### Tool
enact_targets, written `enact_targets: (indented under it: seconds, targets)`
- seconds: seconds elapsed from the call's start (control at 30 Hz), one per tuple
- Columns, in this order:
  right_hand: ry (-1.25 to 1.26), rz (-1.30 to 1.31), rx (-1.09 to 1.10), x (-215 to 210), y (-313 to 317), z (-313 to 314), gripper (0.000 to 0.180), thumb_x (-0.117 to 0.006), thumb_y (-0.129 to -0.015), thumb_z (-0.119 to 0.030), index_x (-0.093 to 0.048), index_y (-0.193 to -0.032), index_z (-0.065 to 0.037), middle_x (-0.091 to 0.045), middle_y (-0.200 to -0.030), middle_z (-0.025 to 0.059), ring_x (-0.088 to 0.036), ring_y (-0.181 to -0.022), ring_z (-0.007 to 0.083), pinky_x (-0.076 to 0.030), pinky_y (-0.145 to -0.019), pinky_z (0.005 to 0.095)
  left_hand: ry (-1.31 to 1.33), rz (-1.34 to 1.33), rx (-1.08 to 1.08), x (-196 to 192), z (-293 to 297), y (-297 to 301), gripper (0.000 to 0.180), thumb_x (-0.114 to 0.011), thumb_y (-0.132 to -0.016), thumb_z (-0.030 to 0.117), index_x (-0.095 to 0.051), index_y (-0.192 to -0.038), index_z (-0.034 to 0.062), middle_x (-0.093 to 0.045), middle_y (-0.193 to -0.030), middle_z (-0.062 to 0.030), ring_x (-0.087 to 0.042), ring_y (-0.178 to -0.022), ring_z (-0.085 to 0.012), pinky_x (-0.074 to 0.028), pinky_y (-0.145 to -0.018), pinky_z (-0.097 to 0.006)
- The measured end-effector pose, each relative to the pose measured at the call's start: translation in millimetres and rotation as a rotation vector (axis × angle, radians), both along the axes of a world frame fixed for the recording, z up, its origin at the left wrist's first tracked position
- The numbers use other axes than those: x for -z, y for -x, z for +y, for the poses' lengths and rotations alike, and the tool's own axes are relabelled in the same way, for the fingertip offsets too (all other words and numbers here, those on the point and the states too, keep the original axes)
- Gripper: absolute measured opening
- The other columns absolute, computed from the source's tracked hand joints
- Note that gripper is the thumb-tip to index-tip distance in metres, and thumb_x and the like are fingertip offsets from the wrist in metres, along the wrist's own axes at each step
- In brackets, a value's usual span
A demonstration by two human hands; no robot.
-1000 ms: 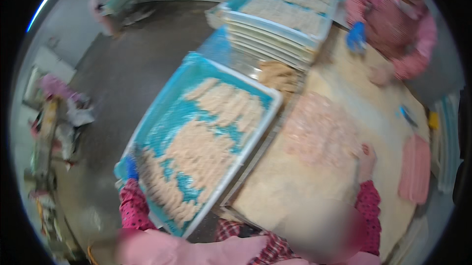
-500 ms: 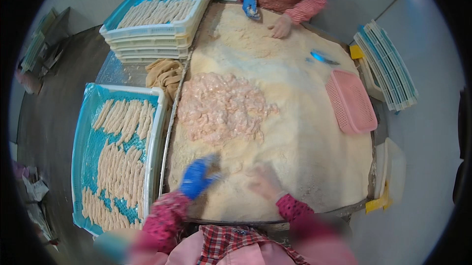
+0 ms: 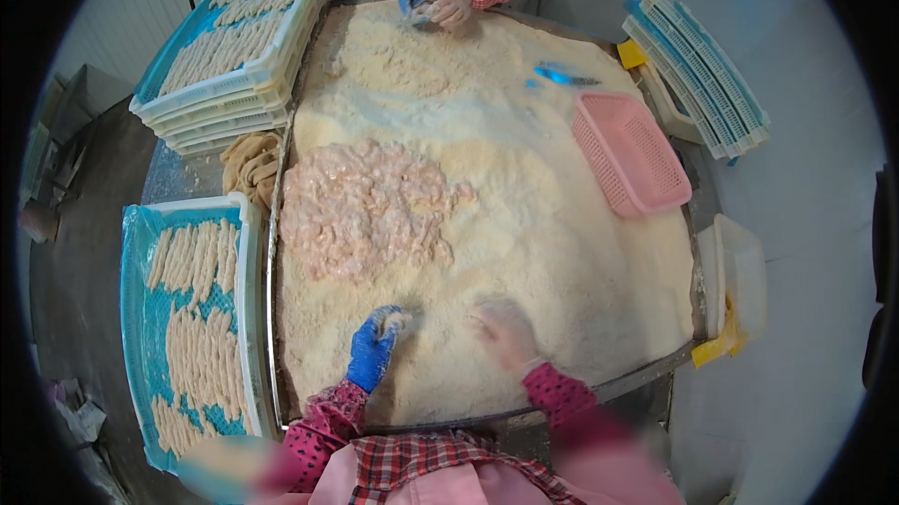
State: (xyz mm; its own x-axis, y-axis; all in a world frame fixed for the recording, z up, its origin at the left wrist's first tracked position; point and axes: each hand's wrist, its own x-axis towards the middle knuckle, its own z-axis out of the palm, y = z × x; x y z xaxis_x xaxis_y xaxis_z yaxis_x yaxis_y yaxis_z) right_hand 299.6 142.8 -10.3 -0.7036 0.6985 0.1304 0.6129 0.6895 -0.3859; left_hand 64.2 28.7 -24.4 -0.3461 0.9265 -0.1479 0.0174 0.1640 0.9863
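A wide bed of pale breading crumbs [image 3: 581, 308] covers the table in front of me. My left hand [image 3: 375, 355], in a blue glove dusted with crumbs, is closed round a small crumb-coated piece of meat [image 3: 397, 320] just above the bed. To its right, my right hand [image 3: 504, 334] wears a thin pale glove and is low over the crumbs; motion smears its fingers. Beyond both hands lies a heap of wet pink raw meat pieces [image 3: 361, 210].
At left, a blue-lined tray [image 3: 245, 308] holds rows of coated strips [image 3: 201, 355]. Stacked trays [image 3: 234, 102] and a brown cloth [image 3: 251, 168] are beyond it. A pink basket [image 3: 632, 154] stands at right. Across the table, a co-worker's gloved hands [image 3: 435, 7] meet over the crumbs.
The whole view has shifted, so the table appears farther left. My left hand's fingers have curled round a coated piece. The co-worker's hands have come together.
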Motion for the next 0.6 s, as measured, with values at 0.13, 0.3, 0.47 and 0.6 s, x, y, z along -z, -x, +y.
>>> enact_targets:
  seconds: [0.13,0.3,0.47,0.6]
  targets:
    - [0.368,0.159,0.157,7,18,-19,0.028,-0.055,-0.085,-0.013,-0.060,-0.111,-0.004,-0.061,-0.111,0.0131,-0.054,-0.107,0.0278,-0.041,-0.095,0.0402,-0.064,-1.059,-0.279,8,-15,-10,0.026,-0.049,-0.094,0.026,-0.056,-0.101,0.0019,-0.060,-0.095,-0.0096,-0.057,-0.089,-0.0205,-0.046,-0.087,-0.036]
    - [0.435,0.410,0.122,-52,81,-53,0.027,-0.053,-0.090,-0.016,-0.060,-0.113,-0.004,-0.058,-0.119,0.0143,-0.056,-0.110,0.0273,-0.043,-0.094,0.0369,-0.038,-1.581,-0.158,9,-13,-27,0.034,-0.045,-0.095,0.030,-0.053,-0.115,0.0043,-0.058,-0.107,-0.0102,-0.054,-0.103,-0.0239,-0.042,-0.095,-0.037]
    - [0.740,0.878,0.145,-33,93,-87,0.035,-0.041,-0.095,-0.025,-0.055,-0.120,-0.005,-0.054,-0.125,0.0122,-0.045,-0.123,0.0259,-0.032,-0.104,0.0426,-0.146,-1.500,-0.143,-46,3,-18,0.042,-0.031,-0.100,0.029,-0.037,-0.133,0.0041,-0.044,-0.133,-0.0128,-0.047,-0.118,-0.0233,-0.038,-0.100,-0.035]
    - [0.134,0.477,-0.233,-51,128,-75,0.042,-0.039,-0.091,-0.029,-0.052,-0.126,-0.008,-0.049,-0.130,0.0142,-0.037,-0.126,0.0339,-0.017,-0.107,0.0499,-0.178,-0.371,0.124,13,-11,-46,0.044,-0.030,-0.099,0.024,-0.028,-0.139,0.0057,-0.038,-0.139,-0.0112,-0.038,-0.127,-0.0230,-0.033,-0.104,-0.034]
